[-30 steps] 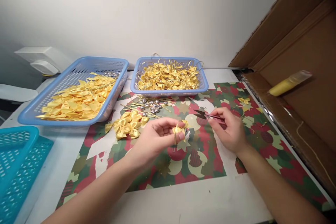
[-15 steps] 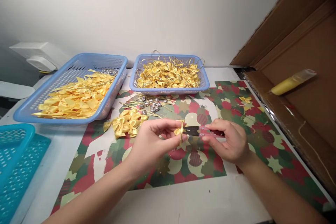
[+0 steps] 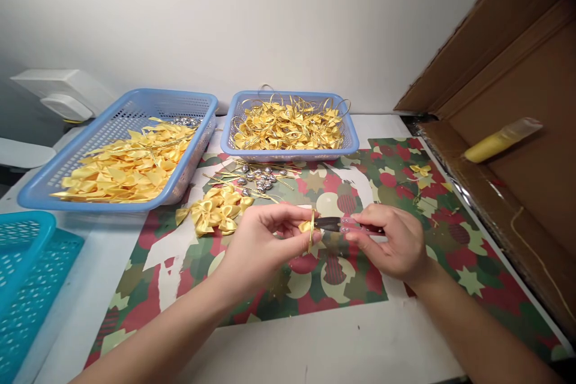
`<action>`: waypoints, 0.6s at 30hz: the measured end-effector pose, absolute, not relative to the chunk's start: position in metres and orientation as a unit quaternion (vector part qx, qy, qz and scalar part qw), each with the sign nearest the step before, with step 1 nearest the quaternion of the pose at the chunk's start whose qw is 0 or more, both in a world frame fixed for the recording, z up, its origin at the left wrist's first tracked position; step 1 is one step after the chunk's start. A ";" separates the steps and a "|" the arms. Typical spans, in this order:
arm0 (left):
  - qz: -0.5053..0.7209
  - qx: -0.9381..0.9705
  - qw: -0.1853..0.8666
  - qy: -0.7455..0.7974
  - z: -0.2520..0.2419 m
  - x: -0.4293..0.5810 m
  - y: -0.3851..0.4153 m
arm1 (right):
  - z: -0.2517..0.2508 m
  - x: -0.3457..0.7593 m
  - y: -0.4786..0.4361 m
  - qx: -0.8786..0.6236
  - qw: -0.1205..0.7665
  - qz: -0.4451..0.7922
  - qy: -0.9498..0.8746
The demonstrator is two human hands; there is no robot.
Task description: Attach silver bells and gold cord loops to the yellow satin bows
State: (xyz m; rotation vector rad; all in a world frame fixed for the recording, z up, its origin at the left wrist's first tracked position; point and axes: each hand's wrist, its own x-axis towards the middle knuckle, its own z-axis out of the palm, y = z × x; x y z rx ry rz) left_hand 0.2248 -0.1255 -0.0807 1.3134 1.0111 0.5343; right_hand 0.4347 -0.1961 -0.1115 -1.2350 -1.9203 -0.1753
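My left hand [image 3: 265,237] is closed, thumb and fingers pinching a yellow satin bow [image 3: 305,227]. A gold wire tie [image 3: 311,231] forms an upright loop at its fingertips. From the right, my right hand [image 3: 392,240] grips a small tool [image 3: 344,224] with dark flat tips and a pink, spotted handle. Those tips meet the gold tie beside the bow; the exact contact is too small to make out. Left of my left hand lies a pile of yellow bows [image 3: 218,211]. Behind that are silver bells [image 3: 261,179] on gold ties.
A blue basket [image 3: 33,195] with yellow bows and silver bells stands at left. Another blue basket [image 3: 288,155] behind holds bows with gold loops. A teal basket [image 3: 45,288] sits front left. Cardboard [image 3: 508,72] walls the right side. Patterned paper [image 3: 310,288] covers the table.
Both hands stay nearly in place. The tool's tips look slightly closer together, and the gold loop stands at nearly the same angle. The view has shifted a little.
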 end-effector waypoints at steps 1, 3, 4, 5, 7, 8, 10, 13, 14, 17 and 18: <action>0.234 0.576 0.646 0.443 -0.081 0.225 -0.125 | -0.111 0.435 -0.196 -0.491 0.413 -0.070 -0.764; 0.233 0.574 0.648 0.442 -0.082 0.225 -0.125 | -0.111 0.435 -0.196 -0.490 0.413 -0.068 -0.764; 0.231 0.574 0.650 0.442 -0.082 0.224 -0.125 | -0.111 0.435 -0.196 -0.490 0.413 -0.067 -0.765; 0.229 0.573 0.651 0.442 -0.083 0.224 -0.125 | -0.111 0.435 -0.196 -0.489 0.412 -0.065 -0.766; 0.226 0.571 0.654 0.443 -0.083 0.224 -0.125 | -0.111 0.435 -0.196 -0.487 0.408 -0.063 -0.770; 0.225 0.569 0.655 0.444 -0.082 0.224 -0.124 | -0.111 0.435 -0.196 -0.488 0.405 -0.062 -0.771; 0.223 0.565 0.657 0.446 -0.082 0.225 -0.124 | -0.110 0.435 -0.196 -0.489 0.401 -0.059 -0.773; 0.225 0.564 0.658 0.444 -0.081 0.226 -0.123 | -0.111 0.435 -0.196 -0.487 0.400 -0.050 -0.775; 0.232 0.565 0.659 0.440 -0.081 0.226 -0.123 | -0.111 0.435 -0.196 -0.484 0.403 -0.046 -0.775; 0.261 0.570 0.660 0.414 -0.084 0.225 -0.122 | -0.111 0.439 -0.195 -0.486 0.422 -0.033 -0.764; 0.269 0.575 0.659 0.403 -0.085 0.225 -0.122 | -0.111 0.440 -0.195 -0.494 0.429 -0.026 -0.756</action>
